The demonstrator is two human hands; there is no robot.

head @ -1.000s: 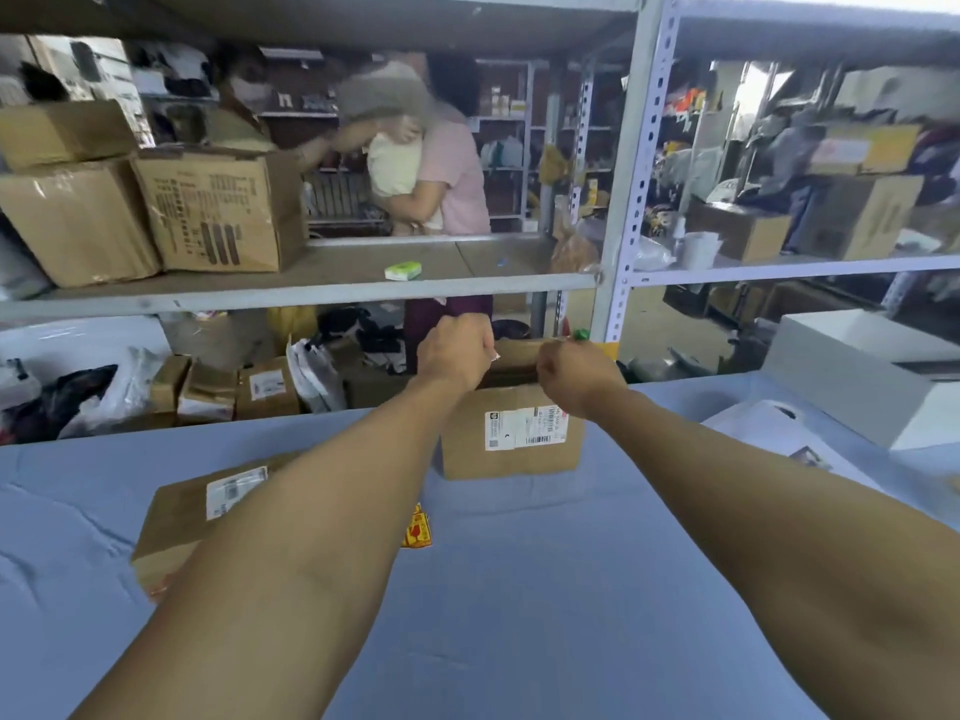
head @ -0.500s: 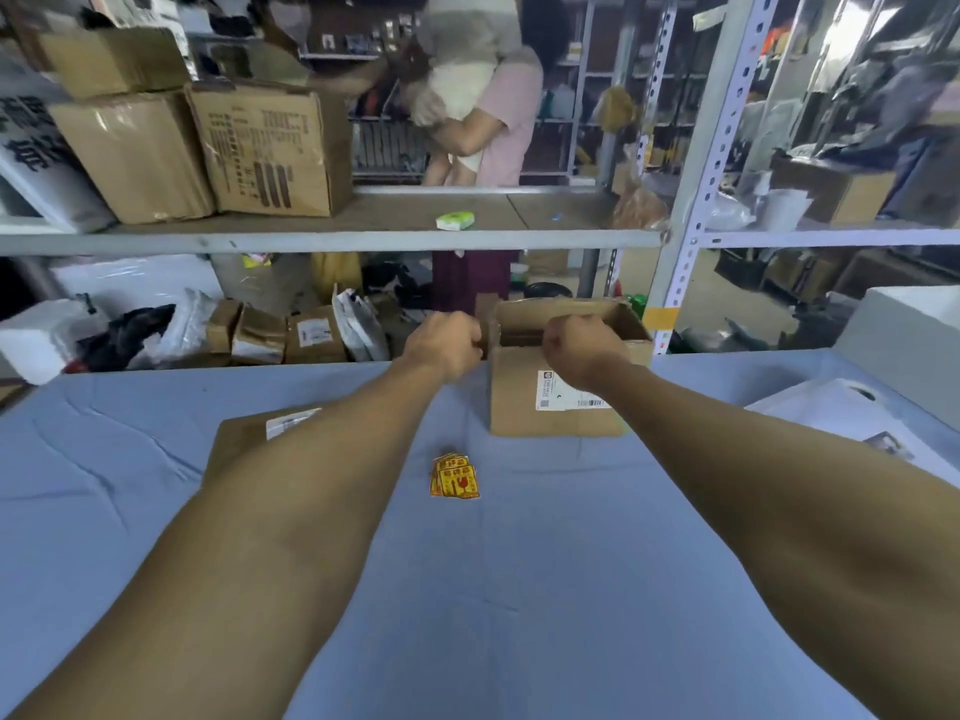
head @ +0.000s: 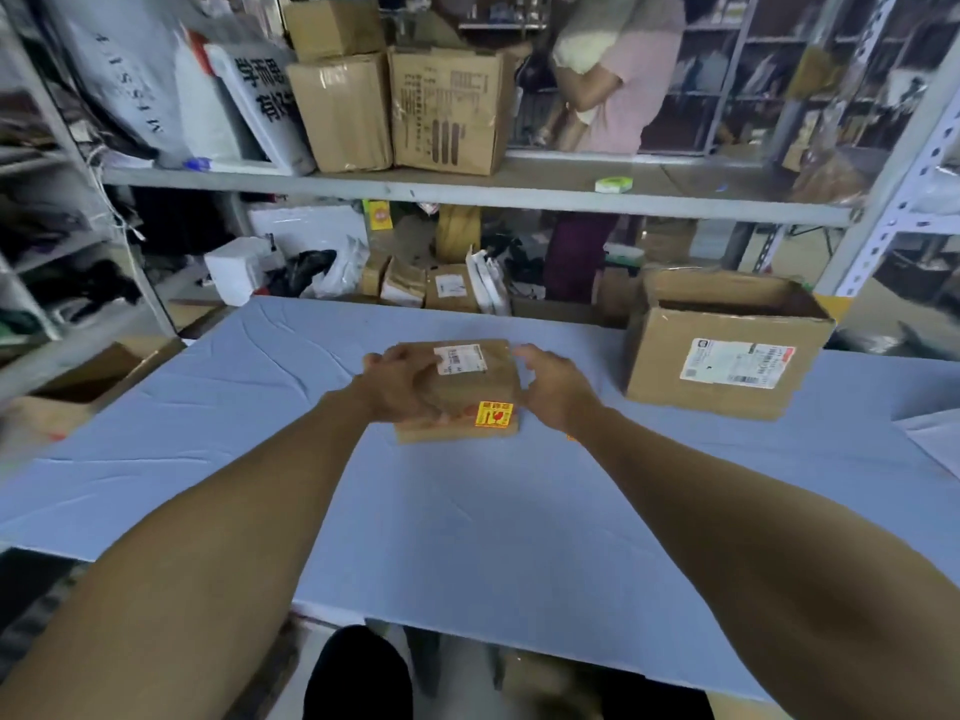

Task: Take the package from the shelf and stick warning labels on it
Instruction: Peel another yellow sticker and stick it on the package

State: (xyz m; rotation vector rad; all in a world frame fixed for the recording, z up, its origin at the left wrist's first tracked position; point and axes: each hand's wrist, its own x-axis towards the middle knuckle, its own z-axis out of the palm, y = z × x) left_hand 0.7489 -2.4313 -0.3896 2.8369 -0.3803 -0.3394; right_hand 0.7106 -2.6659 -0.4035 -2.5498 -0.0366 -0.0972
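Observation:
A small brown package (head: 470, 389) lies on the blue table (head: 467, 517) in the middle of the head view. It carries a white shipping label (head: 459, 359) on top and a yellow warning label (head: 494, 414) at its near right corner. My left hand (head: 400, 388) lies over the package's left half and grips it. My right hand (head: 557, 388) sits against the package's right edge with the fingers apart. A small orange bit (head: 571, 437) peeks out under my right wrist; what it is I cannot tell.
An open cardboard box (head: 722, 356) with a shipping label stands at the table's back right. The metal shelf (head: 467, 192) behind holds cartons (head: 447, 111) and bags. A person (head: 623, 70) stands beyond the shelf. Another open carton (head: 78, 376) sits off the table's left edge.
Both hands left the open box at the back, where they were fists, and came to the small package. That package now lies centred and shows a yellow warning label.

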